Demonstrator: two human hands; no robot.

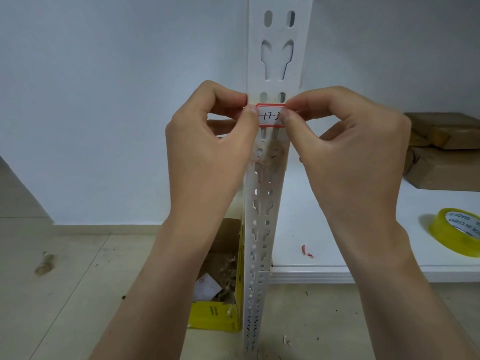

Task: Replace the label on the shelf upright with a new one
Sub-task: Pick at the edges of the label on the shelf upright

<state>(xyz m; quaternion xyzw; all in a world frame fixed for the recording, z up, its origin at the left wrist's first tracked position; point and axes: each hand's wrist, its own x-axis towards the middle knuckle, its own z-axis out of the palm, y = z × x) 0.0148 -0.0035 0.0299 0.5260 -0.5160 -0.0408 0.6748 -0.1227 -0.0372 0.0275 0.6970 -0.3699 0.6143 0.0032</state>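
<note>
A white slotted shelf upright (pixel 262 209) runs up the middle of the view. A white label (pixel 270 116) with a red border and the handwriting "17-3" lies across its front face. My left hand (pixel 207 154) pinches the label's left end between thumb and forefinger. At the right end my right hand (pixel 348 157) pinches it the same way. Both thumbs cover the label's ends. Whether the label sticks to the metal I cannot tell. Faint residue and small red marks show on the upright just below the label.
A white shelf board (pixel 363 229) extends to the right, bearing a roll of yellowish tape (pixel 454 231), brown wrapped parcels (pixel 446 152) and small red scraps (pixel 307 252). A yellow cardboard box (pixel 220 287) of scraps stands on the tiled floor left of the upright.
</note>
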